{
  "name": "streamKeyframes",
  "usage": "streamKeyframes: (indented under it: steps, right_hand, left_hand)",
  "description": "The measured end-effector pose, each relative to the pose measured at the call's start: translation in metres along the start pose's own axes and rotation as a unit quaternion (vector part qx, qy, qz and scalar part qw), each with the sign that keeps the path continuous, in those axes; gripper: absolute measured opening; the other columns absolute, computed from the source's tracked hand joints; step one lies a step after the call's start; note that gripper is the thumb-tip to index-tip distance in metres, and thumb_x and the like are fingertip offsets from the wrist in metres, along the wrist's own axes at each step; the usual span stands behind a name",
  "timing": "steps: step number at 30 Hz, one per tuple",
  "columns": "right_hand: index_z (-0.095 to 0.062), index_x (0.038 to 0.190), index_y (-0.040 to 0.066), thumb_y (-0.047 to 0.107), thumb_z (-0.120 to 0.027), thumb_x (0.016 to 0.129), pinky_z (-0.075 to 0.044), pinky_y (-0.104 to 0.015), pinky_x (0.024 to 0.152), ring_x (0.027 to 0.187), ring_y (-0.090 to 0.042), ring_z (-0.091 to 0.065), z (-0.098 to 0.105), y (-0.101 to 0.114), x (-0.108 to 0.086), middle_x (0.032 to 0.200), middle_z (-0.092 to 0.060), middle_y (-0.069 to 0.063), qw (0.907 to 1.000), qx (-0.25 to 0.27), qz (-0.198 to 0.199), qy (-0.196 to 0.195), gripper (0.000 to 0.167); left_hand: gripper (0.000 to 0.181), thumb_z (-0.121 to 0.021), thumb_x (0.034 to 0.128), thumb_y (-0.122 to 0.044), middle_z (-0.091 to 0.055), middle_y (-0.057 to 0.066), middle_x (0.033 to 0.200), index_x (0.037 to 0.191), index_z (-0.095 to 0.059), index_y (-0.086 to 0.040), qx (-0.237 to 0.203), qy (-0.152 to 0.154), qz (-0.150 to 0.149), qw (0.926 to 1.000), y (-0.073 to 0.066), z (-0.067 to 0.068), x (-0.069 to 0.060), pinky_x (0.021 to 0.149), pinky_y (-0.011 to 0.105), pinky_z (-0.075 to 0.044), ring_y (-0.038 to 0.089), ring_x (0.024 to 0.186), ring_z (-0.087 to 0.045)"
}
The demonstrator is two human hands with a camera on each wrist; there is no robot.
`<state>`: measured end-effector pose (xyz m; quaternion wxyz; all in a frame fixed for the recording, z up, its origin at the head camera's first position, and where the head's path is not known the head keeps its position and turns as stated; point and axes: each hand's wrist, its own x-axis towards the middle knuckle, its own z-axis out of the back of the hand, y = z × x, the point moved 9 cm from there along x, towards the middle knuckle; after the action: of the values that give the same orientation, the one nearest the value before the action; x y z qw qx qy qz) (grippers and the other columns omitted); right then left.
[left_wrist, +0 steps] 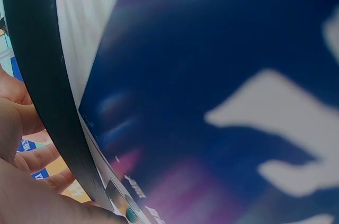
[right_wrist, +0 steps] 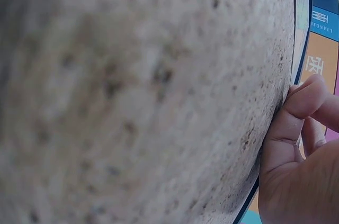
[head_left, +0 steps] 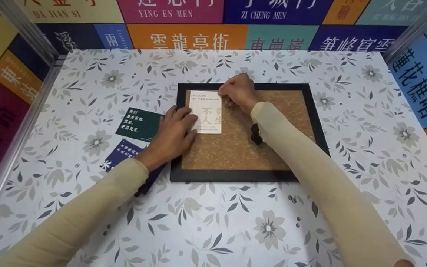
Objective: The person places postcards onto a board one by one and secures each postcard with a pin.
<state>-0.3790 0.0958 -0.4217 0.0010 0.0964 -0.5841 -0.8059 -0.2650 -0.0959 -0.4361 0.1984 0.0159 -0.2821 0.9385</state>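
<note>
A white card [head_left: 207, 102] with gold lettering lies on the upper left of a black-framed cork board [head_left: 250, 155]. My left hand [head_left: 174, 129] rests over the board's left frame edge, its fingertips touching the card's left side. Thumb and forefinger of my right hand [head_left: 240, 92] pinch together at the card's top right corner. Whatever they pinch is too small or hidden to identify. In the right wrist view, the right hand's fingertips [right_wrist: 304, 97] meet the cork surface [right_wrist: 159, 102]. The left wrist view shows the left hand [left_wrist: 32, 192] beside the black frame [left_wrist: 37, 49].
Left of the board lie a dark green card [head_left: 135, 124] and a dark blue card [head_left: 122, 152], both partly covered by the left hand and arm. A floral-patterned cloth [head_left: 213, 222] covers the table. Colourful panels [head_left: 187, 37] with lettering stand behind and at both sides.
</note>
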Motion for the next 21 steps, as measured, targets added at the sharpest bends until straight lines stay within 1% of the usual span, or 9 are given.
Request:
streamKeyframes:
  steps: [4, 7, 9, 10, 17, 21]
  right_hand:
    - [-0.081, 0.098, -0.01, -0.004, -0.069, 0.098, -0.049, -0.024, 0.047, 0.047, -0.012, -0.057, 0.0, -0.001, 0.001, 0.067, -0.07, -0.008, 1.0, -0.007, -0.004, -0.004, 0.013]
    - [-0.081, 0.098, -0.009, -0.004, -0.069, 0.097, -0.049, -0.023, 0.046, 0.047, -0.011, -0.057, 0.0, -0.002, 0.002, 0.065, -0.069, -0.007, 0.9999, -0.012, -0.006, -0.004, 0.013]
    - [-0.082, 0.098, -0.008, -0.004, -0.069, 0.097, -0.048, -0.023, 0.045, 0.047, -0.011, -0.057, 0.0, -0.002, 0.002, 0.065, -0.069, -0.007, 0.9998, -0.021, -0.005, -0.005, 0.013]
    - [-0.082, 0.098, -0.008, -0.004, -0.069, 0.096, -0.048, -0.023, 0.045, 0.047, -0.011, -0.057, 0.0, -0.002, 0.002, 0.065, -0.069, -0.007, 0.9996, -0.028, -0.004, -0.005, 0.013]
    - [-0.081, 0.094, -0.003, -0.003, -0.07, 0.096, -0.051, -0.024, 0.046, 0.046, -0.012, -0.06, -0.001, 0.0, 0.007, 0.065, -0.071, -0.007, 0.9953, -0.096, 0.006, -0.009, 0.012]
    - [-0.081, 0.093, -0.001, -0.001, -0.071, 0.097, -0.05, -0.024, 0.045, 0.044, -0.011, -0.059, -0.004, 0.003, 0.008, 0.064, -0.071, -0.006, 0.9904, -0.136, 0.026, 0.0, 0.011]
  left_hand:
    - [0.04, -0.068, 0.1083, -0.021, -0.049, 0.018, 0.164, 0.145, -0.067, -0.006, 0.002, 0.004, 0.003, 1.0, -0.002, 0.0, 0.0, 0.12, 0.084, -0.025, 0.053, 0.159, -0.027]
    - [0.04, -0.068, 0.1082, -0.02, -0.049, 0.019, 0.164, 0.145, -0.067, -0.005, 0.002, 0.01, 0.008, 0.9999, -0.008, 0.006, -0.003, 0.121, 0.083, -0.024, 0.054, 0.159, -0.026]
    - [0.04, -0.068, 0.1082, -0.02, -0.049, 0.019, 0.165, 0.146, -0.067, -0.005, 0.003, 0.013, 0.011, 0.9998, -0.01, 0.007, -0.003, 0.122, 0.082, -0.024, 0.053, 0.16, -0.026]
    - [0.041, -0.068, 0.1082, -0.019, -0.048, 0.019, 0.165, 0.146, -0.067, -0.005, 0.003, 0.018, 0.015, 0.9997, -0.014, 0.009, -0.004, 0.123, 0.081, -0.024, 0.053, 0.16, -0.026]
    - [0.042, -0.069, 0.1081, -0.019, -0.047, 0.018, 0.167, 0.148, -0.066, -0.006, 0.008, 0.025, 0.017, 0.9995, -0.014, 0.008, -0.003, 0.125, 0.079, -0.022, 0.053, 0.161, -0.025]
    - [0.041, -0.069, 0.1075, -0.018, -0.048, 0.018, 0.166, 0.147, -0.067, -0.005, 0.003, 0.02, 0.014, 0.9997, -0.012, 0.008, -0.003, 0.124, 0.08, -0.021, 0.053, 0.16, -0.025]
